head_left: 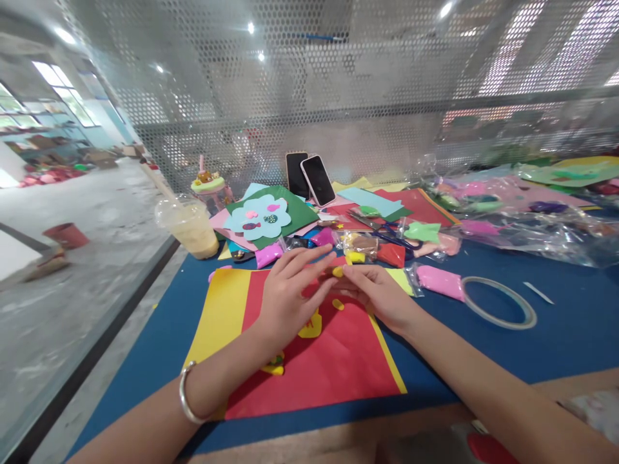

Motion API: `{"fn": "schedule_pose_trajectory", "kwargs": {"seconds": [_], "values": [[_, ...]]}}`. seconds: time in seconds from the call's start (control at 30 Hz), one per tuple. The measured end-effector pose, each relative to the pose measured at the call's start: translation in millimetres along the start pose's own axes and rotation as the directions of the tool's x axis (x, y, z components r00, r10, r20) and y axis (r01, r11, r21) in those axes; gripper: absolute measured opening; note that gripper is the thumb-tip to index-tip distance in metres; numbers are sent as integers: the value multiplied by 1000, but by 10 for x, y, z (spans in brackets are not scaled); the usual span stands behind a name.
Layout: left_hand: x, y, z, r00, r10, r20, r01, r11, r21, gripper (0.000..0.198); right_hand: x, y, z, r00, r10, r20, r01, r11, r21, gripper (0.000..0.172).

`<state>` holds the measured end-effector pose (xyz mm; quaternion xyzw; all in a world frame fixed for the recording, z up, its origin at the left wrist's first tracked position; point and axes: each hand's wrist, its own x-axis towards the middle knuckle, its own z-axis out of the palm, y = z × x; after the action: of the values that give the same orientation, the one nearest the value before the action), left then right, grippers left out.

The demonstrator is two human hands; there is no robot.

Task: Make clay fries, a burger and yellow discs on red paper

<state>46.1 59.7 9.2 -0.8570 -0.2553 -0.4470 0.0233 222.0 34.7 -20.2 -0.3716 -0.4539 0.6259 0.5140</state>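
Over a red sheet (338, 367) with yellow paper (223, 312) along its left side, my right hand (382, 293) pinches a small lump of yellow modelling clay (337, 271) between thumb and fingers. Beside it, my left hand (290, 290) has its fingers stretched out, their tips close to the lump; I cannot tell whether they touch it. Below the hands, a flat yellow oval (338, 303) lies on the red sheet. A yellow shape (312, 326) with red marks is partly covered by my left hand. Another yellow piece with green (275, 366) shows beside my left wrist.
Packets of coloured clay, including a pink packet (440, 282), lie behind the sheet. A tape roll (476, 314) is at right. Two phones (318, 180) lean on the mesh panel (367, 122). A drink cup (191, 229) stands at the blue table's left edge.
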Motion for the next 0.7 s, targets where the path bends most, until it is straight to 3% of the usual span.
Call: {"fn": "schedule_pose_trajectory", "kwargs": {"seconds": [0.13,0.23,0.43,0.57,0.7], "values": [[21,31,-21,995,-58,-76,52,995,-84,8,-5,-10,5,998,6,56,-5,1000,-16,34],[23,31,-23,994,-65,-93,53,992,-117,8,2,-11,-2,998,-18,68,20,999,-30,37],[26,53,-8,976,-213,-54,199,961,-193,9,23,-17,-38,991,-112,-75,93,972,-215,30],[38,85,9,904,-426,25,412,856,-311,10,7,-57,-24,976,-202,-82,159,918,-362,27],[36,72,41,830,-546,110,540,740,-401,5,-12,-87,-3,965,-252,-73,188,858,-478,28]]}}
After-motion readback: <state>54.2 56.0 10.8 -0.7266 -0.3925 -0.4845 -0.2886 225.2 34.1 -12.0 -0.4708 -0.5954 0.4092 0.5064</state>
